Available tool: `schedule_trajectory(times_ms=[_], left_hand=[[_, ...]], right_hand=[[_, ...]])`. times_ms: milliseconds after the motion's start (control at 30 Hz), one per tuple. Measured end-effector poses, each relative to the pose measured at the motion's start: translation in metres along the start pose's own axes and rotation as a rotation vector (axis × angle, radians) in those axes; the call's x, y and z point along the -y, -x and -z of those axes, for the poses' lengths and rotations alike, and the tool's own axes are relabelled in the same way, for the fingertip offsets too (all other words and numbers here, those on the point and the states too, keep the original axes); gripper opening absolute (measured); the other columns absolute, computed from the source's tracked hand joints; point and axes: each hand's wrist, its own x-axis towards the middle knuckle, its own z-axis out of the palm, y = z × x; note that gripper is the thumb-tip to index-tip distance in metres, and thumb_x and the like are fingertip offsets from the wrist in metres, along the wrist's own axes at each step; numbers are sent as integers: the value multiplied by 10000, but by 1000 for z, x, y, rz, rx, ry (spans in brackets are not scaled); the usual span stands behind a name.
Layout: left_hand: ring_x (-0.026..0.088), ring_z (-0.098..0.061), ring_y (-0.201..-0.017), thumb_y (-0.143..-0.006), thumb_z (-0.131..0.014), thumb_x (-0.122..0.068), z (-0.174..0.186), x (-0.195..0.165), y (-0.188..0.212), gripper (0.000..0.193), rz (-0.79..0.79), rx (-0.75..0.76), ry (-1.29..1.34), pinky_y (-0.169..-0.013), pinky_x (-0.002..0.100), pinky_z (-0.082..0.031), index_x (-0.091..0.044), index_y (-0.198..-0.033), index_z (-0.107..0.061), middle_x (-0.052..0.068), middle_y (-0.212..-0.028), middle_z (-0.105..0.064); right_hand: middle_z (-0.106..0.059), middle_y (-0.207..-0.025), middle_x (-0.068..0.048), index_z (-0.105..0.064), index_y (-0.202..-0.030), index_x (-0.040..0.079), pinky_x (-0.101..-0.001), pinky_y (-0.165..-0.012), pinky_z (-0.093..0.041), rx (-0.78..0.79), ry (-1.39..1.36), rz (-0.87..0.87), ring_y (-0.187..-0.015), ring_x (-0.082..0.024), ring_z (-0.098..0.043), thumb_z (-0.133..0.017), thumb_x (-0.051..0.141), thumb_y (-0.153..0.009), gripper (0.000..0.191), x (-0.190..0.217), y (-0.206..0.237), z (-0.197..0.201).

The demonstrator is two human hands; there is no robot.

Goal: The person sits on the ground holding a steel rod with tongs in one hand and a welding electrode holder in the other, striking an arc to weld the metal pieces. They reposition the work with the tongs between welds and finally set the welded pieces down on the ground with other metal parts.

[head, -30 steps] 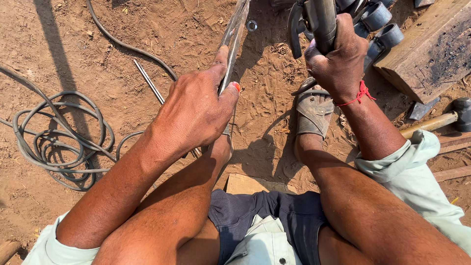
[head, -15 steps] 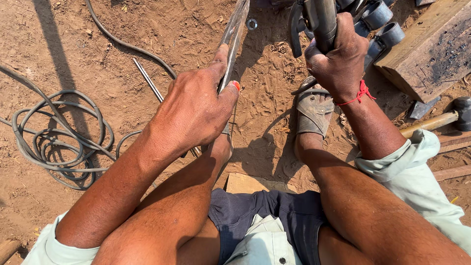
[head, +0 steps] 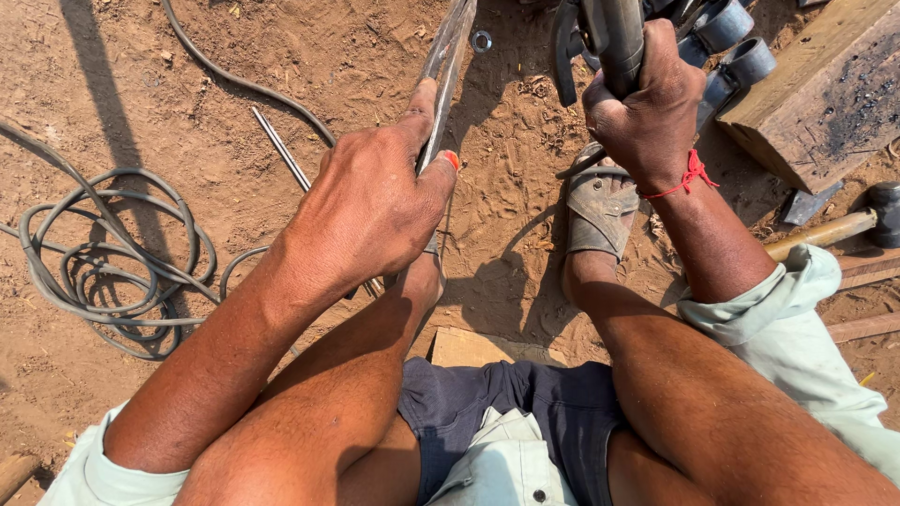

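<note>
Your left hand (head: 370, 211) clamps the flat steel strip (head: 448, 56) running far over the dirt, seemingly to steady it, while your right hand (head: 647, 103) fists around the dark pipe (head: 614, 33) by the cut tubes (head: 727, 42), sandal (head: 598, 208) planted beneath.

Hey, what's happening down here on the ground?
A person sits low over sandy ground, seen from above. The left hand grips a long flat metal strip that runs away from them. The right hand is closed around a dark metal pipe. A coiled grey cable lies to the left, and a hammer and a wooden block to the right.
</note>
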Motion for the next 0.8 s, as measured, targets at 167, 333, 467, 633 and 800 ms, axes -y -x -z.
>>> schedule_trajectory(times_ms=[167, 333, 467, 633, 800], left_hand=[[423, -731, -746, -960, -572, -244, 0, 0, -1, 543, 52, 45, -13, -743, 525, -558, 116, -1361, -512, 279, -716, -673], [446, -721, -753, -946, -583, -232, 1, -1, 0, 610, 6, 3, -3, -725, 538, -551, 147, -1410, -467, 296, -716, -670], [427, -739, -745, -949, -576, -236, 2, -2, -1, 582, 49, 41, -3, -738, 521, -567, 134, -1389, -493, 293, -713, -675], [429, -736, -735, -934, -583, -220, 1, -3, -1, 606, 45, 26, 0, -721, 523, -569, 135, -1411, -467, 288, -705, -674], [433, -731, -729, -937, -591, -217, 0, -2, 0, 605, -8, -7, -1, -712, 526, -567, 139, -1412, -473, 284, -698, -671]], right_hand=[[-686, -891, -110, -577, -1148, -2, -328, -773, -572, 8, -12, 4, -860, -180, -747, -732, -37, -965, 242, 0, 1, 0], [-682, -893, -110, -573, -1149, 2, -319, -773, -570, 6, -10, 3, -841, -168, -747, -733, -38, -967, 245, -1, 0, 0], [-679, -878, -111, -575, -1133, 4, -324, -768, -569, 0, -11, -5, -853, -177, -738, -735, -35, -964, 235, -1, 1, -2], [-694, -889, -114, -577, -1128, -2, -329, -760, -568, 10, -3, -22, -873, -178, -747, -731, -34, -955, 234, -2, 1, -2], [-702, -900, -113, -571, -1115, -1, -328, -794, -583, 15, -11, -1, -838, -169, -749, -733, -42, -946, 238, -2, 2, 0]])
